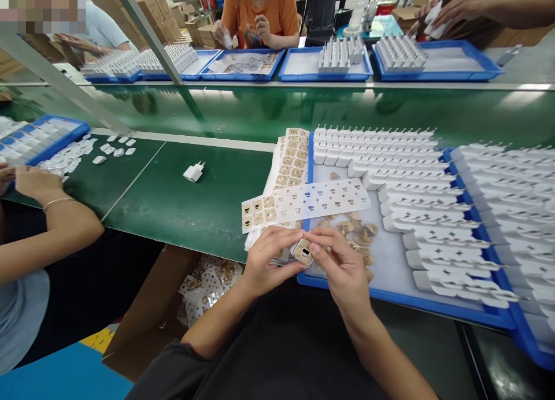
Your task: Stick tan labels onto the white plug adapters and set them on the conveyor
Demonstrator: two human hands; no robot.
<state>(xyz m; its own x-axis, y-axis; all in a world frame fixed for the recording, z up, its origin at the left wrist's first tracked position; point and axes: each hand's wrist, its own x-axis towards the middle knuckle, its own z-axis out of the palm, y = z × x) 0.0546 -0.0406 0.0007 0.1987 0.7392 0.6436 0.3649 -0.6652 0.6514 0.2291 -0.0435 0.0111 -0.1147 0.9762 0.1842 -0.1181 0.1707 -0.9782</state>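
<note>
My left hand (274, 256) grips a white plug charger (309, 263), its port face turned up toward me. A tan sticker (305, 251) with cut-outs covers that face, around a dark port. My right hand (340, 254) is closed at the charger's right and upper edge, thumb and fingertips on the sticker. Just beyond my hands lies a partly used sticker sheet (303, 202), across a stack of similar sheets (291, 157) and the tray's edge. Loose tan backing pieces (358, 229) lie in the blue tray (390, 299) beside my right hand.
Rows of white chargers (381, 157) fill much of the tray; another full tray (511, 209) adjoins it. One charger (194, 171) lies on the green bench. Below is a cardboard box (143, 307) of scrap sheets. A co-worker's arm (52, 215) is at left; other people work across the line.
</note>
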